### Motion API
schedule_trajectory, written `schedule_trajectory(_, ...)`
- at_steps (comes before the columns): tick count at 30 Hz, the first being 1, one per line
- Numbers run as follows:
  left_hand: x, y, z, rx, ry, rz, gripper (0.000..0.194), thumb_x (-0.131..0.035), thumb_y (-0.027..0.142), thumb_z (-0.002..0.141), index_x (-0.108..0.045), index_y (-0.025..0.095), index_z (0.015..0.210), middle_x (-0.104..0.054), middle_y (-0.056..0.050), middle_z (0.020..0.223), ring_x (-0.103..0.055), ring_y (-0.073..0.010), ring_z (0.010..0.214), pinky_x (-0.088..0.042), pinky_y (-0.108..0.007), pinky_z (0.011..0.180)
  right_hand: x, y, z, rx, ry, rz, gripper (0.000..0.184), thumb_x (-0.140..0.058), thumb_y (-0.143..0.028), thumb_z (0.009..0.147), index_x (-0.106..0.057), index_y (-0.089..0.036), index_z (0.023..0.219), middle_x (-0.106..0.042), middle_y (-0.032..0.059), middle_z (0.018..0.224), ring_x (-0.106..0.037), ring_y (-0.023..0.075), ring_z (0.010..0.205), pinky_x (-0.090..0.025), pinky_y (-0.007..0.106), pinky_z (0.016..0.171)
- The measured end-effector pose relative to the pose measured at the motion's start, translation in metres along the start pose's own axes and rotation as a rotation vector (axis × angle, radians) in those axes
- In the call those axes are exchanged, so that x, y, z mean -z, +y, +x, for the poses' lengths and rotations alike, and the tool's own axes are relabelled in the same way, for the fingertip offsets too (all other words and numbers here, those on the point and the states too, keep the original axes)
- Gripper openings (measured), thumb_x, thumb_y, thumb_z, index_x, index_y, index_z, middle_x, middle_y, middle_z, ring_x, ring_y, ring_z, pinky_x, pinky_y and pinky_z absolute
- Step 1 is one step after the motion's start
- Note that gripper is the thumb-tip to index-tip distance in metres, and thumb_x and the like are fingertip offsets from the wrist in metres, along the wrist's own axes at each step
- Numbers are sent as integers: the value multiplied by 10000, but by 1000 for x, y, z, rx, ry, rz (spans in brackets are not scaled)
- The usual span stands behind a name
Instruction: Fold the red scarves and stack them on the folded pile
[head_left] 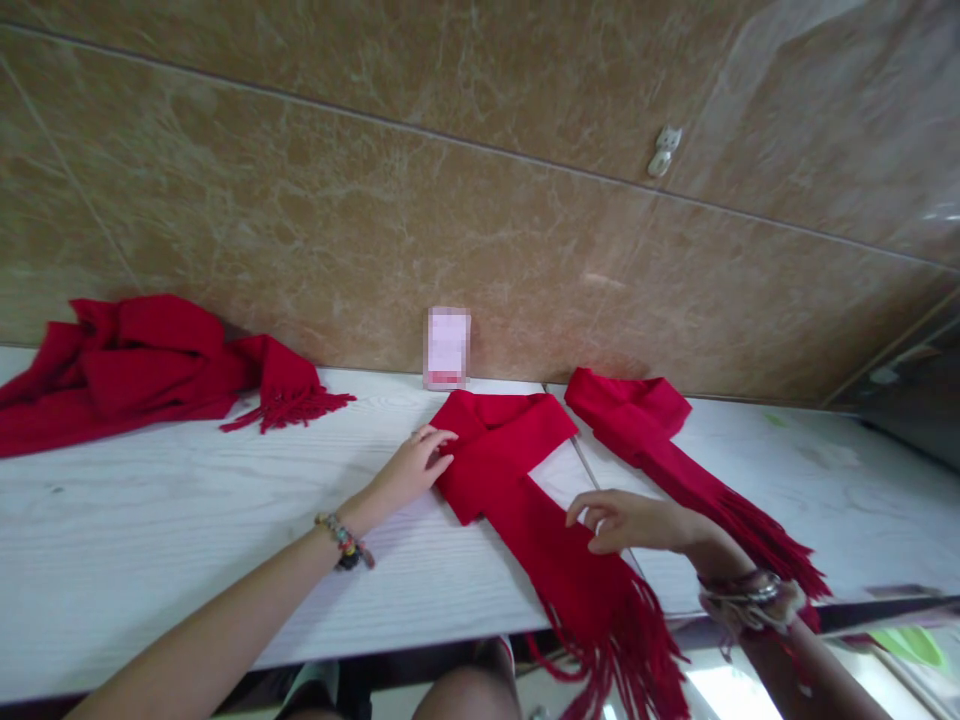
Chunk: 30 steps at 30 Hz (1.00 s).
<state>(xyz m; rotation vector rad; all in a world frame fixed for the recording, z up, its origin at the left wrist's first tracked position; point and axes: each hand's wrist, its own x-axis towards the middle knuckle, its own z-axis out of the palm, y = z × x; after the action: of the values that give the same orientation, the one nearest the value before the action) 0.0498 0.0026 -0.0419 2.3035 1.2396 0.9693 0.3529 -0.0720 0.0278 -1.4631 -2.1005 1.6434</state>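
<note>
A red fringed scarf [495,470] lies on the white wood-grain tabletop, folded into a crossed loop at its far end. Its fringed tail runs toward me and hangs over the front edge. My left hand [421,462] rests against the left side of the loop, thumb and fingers apart, touching the cloth. Over the right edge of the tail is my right hand [626,522], fingers loosely bent and apart, holding nothing. Whether its fingertips touch the cloth, I cannot tell. Bracelets circle both wrists.
Right of it lies a second folded red scarf [645,430], its fringe partly behind my right forearm. A bunched red scarf [157,365] lies at the left. A pale, blurred-out card or phone [448,345] leans on the brown tiled wall [337,200]. A small white hook [664,152] sits on the wall.
</note>
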Motion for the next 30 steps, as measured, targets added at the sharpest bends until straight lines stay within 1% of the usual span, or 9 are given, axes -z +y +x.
schedule_trajectory(2, -5, -3, -3, -23, 8, 110, 309, -497, 218, 787, -557, 160, 1085, -513, -100, 1084, -516, -215, 1003, -411, -404, 911, -2, 5, 0, -33, -15, -88, 337, -611, -308, 695, -563, -173, 1000, -493, -47, 622, -453, 78, 535, -370, 193, 495)
schedule_trajectory(5, -11, -11, -5, 13, 35, 226, 372, -486, 255, 809, -514, 168, 1169, -410, -141, 1224, -430, -271, 1130, -371, -460, 939, 2, 7, 12, -10, 123, -237, 336, -532, -269, 754, -554, -191, 1080, -601, 13, 760, -551, 111, 638, -455, 227, 582)
schedule_trajectory(8, -13, -17, -6, 34, 45, 255, 402, -452, 268, 832, -468, 177, 1223, -342, -153, 1310, -359, -292, 1207, -342, -477, 960, 14, 11, 39, 111, 419, -469, 352, -518, -261, 771, -537, -207, 1119, -627, 74, 962, -598, 173, 808, -486, 319, 729)
schedule_trajectory(11, -12, -20, -3, 92, 47, 220, 424, -441, 295, 836, -449, 160, 1238, -390, -158, 1305, -379, -292, 1204, -325, -478, 972, 26, 23, 77, 228, 797, -677, 438, -523, -290, 775, -469, -173, 1193, -542, 156, 1158, -506, 272, 1077, -417, 455, 884)
schedule_trajectory(14, -8, -20, 7, 133, 29, 59, 396, -415, 293, 840, -463, 166, 1212, -521, -123, 1211, -480, -238, 1125, -366, -410, 956, 37, 34, 111, 144, 1023, -678, 479, -489, -278, 792, -402, -146, 1244, -492, 189, 1209, -452, 294, 1148, -380, 489, 917)
schedule_trajectory(19, 8, -18, 25, 248, 51, -248, 354, -486, 171, 710, -545, 151, 1059, -655, -66, 950, -614, -181, 849, -475, -303, 778, 44, 34, 139, -55, 1008, -683, 425, -473, -270, 807, -442, -109, 1200, -521, 210, 1148, -501, 297, 1085, -423, 436, 868)
schedule_trajectory(24, 35, -20, 25, 317, 154, -267, 289, -496, 151, 624, -608, 148, 890, -621, 7, 666, -590, -157, 652, -460, -258, 632, 39, 25, 146, -15, 916, -803, 453, -476, -306, 817, -420, -136, 1232, -500, 202, 1164, -506, 301, 1065, -428, 421, 848)
schedule_trajectory(27, 44, -27, 20, 413, 159, -221, 254, -490, 194, 637, -622, 152, 850, -623, 7, 662, -581, -161, 627, -448, -262, 610, 33, 20, 152, -1, 901, -823, 437, -446, -317, 837, -413, -166, 1246, -483, 187, 1195, -497, 297, 1073, -427, 438, 850)
schedule_trajectory(30, 40, -31, 17, 469, 113, -313, 246, -508, 264, 663, -620, 144, 846, -668, -47, 823, -604, -195, 775, -456, -283, 687, 27, 14, 156, 19, 1035, -824, 387, -452, -287, 831, -451, -207, 1210, -471, 172, 1223, -438, 326, 1135, -390, 529, 871)
